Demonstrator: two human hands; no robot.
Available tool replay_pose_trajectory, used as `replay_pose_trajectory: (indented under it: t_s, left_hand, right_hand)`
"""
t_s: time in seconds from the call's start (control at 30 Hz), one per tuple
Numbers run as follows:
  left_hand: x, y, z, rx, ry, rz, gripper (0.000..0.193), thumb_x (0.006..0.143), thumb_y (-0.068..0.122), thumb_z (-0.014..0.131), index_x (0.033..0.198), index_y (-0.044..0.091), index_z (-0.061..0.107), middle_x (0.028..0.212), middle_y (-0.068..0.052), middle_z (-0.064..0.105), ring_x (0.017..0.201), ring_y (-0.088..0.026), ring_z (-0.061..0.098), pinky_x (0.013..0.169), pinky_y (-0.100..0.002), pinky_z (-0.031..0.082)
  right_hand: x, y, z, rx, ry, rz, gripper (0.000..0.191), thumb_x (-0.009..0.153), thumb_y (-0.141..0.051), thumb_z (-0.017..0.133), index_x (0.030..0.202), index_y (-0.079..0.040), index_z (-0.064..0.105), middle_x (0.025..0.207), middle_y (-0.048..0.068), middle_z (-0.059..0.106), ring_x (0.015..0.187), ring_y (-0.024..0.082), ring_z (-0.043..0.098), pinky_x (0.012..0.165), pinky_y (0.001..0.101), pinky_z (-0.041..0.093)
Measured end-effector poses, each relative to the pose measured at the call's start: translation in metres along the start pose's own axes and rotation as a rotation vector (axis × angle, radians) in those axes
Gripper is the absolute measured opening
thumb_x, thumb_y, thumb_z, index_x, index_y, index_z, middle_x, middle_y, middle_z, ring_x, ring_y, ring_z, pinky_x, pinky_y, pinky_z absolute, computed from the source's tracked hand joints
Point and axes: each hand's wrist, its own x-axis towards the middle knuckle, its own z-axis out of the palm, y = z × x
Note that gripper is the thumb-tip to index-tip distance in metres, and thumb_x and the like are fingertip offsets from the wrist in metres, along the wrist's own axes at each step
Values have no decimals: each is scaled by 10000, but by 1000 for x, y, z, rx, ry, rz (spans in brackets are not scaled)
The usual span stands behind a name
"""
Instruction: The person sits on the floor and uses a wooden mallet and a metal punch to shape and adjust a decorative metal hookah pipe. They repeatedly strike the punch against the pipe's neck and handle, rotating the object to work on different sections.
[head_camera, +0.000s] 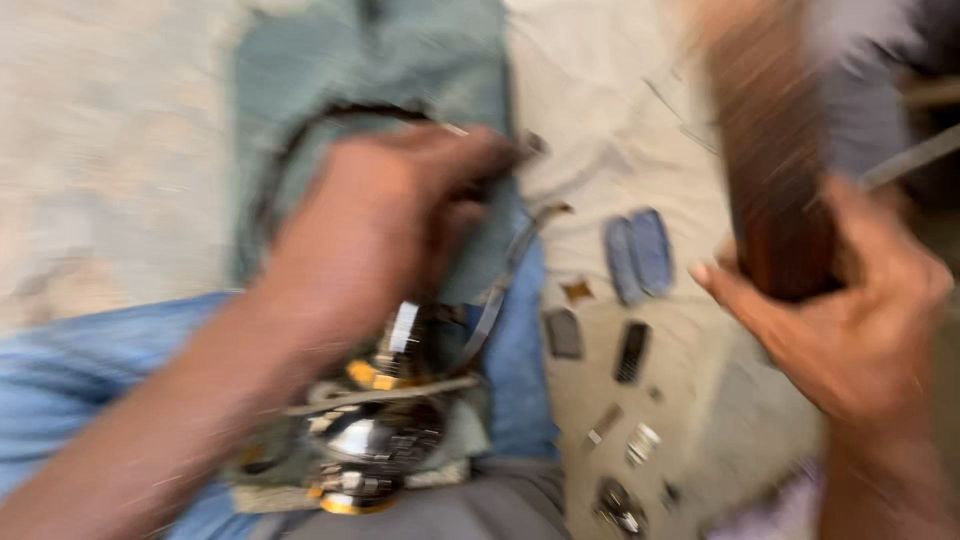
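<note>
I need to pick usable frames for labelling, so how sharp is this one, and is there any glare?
Head view: heavy motion blur throughout; left hand and right hand are smeared, small parts on the cloth lack detail; bright glare on the shiny metal piece.

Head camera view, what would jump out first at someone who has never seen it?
The left hand, large and blurred at centre, pinches a grey-green cloth. Below it, a shiny metal part with brass-coloured bits rests on the lap. At right, the right hand grips a dark reddish-brown block above small parts scattered on pale fabric.
</note>
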Motion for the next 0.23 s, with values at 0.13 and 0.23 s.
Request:
replay_pose_trajectory:
  t_s: [0.13, 0.23]
  left_hand:
    - [-5, -22, 5, 148, 21, 143, 303, 915, -8, 732, 1213, 19, 681, 1027, -162, 736, 822, -317, 735, 692, -408, 598]
    - [-10, -3, 7, 124, 16, 91, 341, 914, 37, 737, 1242, 11, 651, 1034, -191, 708, 904, -342, 740, 728, -424, 607]
  right_hand:
    - [-1, 1, 1, 334, -163, 45, 473, 837, -66, 852, 1247, 11, 631, 1078, 157, 738, 936, 224, 758, 840, 326, 633]
    - [-9, -9, 11, 419, -138, 23, 617, 776, -16, 821, 1348, 24, 593, 1229, 189, 718, 1011, 254, 737, 898, 334, 586]
